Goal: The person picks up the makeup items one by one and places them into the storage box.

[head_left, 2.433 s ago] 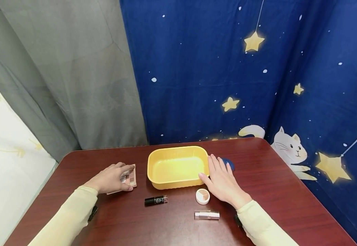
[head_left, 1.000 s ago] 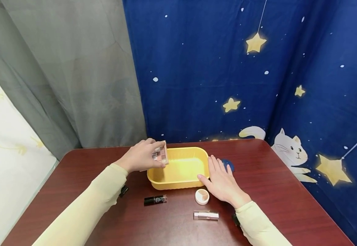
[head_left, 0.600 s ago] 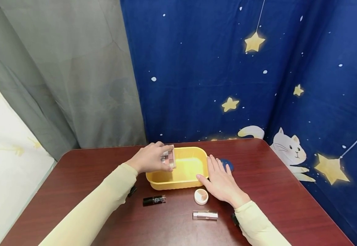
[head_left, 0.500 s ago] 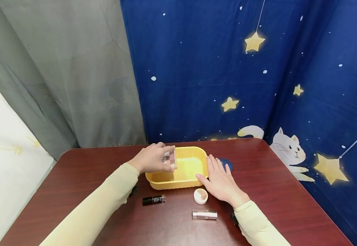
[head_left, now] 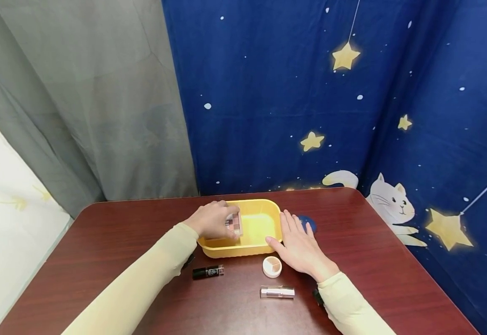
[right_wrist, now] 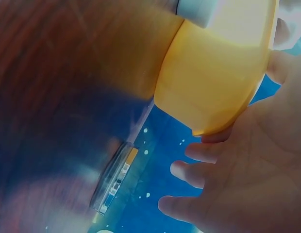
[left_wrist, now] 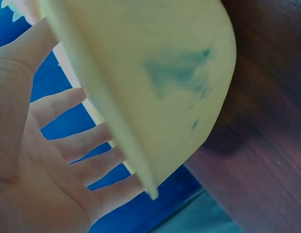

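Pinched between thumb and fingers of my left hand (head_left: 214, 221) is an eyeshadow palette (head_left: 234, 224), lowered into the left part of a yellow plastic basin (head_left: 239, 251). In the left wrist view the basin's wall (left_wrist: 155, 73) hides the fingertips and most of the palette. My right hand (head_left: 300, 246) rests against the basin's right end, fingers straight and thumb at the front rim. The right wrist view shows that palm (right_wrist: 257, 160) beside the yellow wall (right_wrist: 213, 73).
A black tube with a clear end (head_left: 208, 271), a round three-colour concealer pot (head_left: 272, 267) and a silvery lipstick tube (head_left: 277, 292) lie in front of the basin. A round blue item (head_left: 308, 224) sits behind my right fingers. Curtains hang beyond the table (head_left: 113, 242).
My left hand picked up the palette from the table left of the basin, carried it right over the rim and lowered it inside. My right hand stays at the basin's right end.
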{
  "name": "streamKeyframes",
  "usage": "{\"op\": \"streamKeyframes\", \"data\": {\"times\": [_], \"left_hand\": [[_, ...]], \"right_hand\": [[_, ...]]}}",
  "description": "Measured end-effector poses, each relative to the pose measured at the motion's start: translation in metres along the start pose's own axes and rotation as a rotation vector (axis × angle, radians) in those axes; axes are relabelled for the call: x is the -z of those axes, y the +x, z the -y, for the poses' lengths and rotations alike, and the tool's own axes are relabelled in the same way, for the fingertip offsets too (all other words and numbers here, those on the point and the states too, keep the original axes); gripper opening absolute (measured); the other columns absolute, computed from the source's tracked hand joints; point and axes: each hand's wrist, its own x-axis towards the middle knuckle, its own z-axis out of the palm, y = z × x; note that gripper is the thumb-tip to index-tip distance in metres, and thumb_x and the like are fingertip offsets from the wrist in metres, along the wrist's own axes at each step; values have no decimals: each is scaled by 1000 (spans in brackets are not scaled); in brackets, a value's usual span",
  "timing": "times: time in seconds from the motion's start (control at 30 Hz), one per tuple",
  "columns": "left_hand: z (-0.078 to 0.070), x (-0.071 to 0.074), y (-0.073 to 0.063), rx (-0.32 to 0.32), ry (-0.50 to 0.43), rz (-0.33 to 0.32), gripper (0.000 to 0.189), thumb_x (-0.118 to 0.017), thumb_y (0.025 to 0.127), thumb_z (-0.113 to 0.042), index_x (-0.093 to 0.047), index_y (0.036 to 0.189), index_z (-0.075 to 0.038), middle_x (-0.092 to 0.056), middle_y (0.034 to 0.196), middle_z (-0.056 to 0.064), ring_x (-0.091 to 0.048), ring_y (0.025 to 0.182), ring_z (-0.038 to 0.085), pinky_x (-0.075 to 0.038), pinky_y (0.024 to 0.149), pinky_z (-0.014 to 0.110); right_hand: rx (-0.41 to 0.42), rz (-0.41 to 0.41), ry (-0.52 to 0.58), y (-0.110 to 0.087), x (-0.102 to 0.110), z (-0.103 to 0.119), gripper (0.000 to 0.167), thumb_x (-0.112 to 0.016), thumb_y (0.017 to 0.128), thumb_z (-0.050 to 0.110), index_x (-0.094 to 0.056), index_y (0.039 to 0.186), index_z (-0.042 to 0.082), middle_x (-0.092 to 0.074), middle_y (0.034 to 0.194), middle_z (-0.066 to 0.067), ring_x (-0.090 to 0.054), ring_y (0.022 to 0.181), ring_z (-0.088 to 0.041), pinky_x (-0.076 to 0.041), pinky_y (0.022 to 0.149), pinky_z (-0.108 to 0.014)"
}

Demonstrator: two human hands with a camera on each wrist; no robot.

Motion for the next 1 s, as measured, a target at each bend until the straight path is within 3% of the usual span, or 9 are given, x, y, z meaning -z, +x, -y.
{"op": "streamKeyframes", "data": {"times": [0.17, 0.4, 0.73, 1.0], "left_hand": [[1, -11, 4, -27, 42, 12, 83, -81, 73, -62, -57, 142, -23, -60, 126, 9, -57, 112, 25, -47, 97, 46], [1, -24, 6, -26, 76, 18, 74, -79, 75, -64, -61, 137, -27, -59, 118, 6, -53, 108, 24, -50, 85, 48], [1, -29, 6, -29, 86, 9, 72, -77, 77, -64, -62, 136, -27, -60, 121, 7, -53, 113, 29, -51, 85, 53], [2, -33, 7, -25, 104, 2, 70, -78, 77, -64, -62, 135, -27, -59, 117, 6, -54, 108, 27, -52, 80, 50]], "right_hand": [[-6, 7, -4, 0, 0, 1, 94, -38, 98, 71, -19, 160, 3, -17, 166, -15, -18, 151, -38, -13, 114, -67], [-4, 3, -18, 1, 0, 1, 95, -36, 97, 72, -18, 161, 3, -18, 166, -15, -19, 150, -38, -15, 113, -68], [-2, 6, -25, 2, -1, -1, 96, -34, 97, 74, -18, 161, 4, -18, 166, -14, -18, 151, -37, -14, 113, -68], [6, -5, -21, 0, 2, 2, 94, -36, 98, 71, -21, 160, 1, -20, 165, -16, -21, 150, -39, -16, 113, -69]]}}
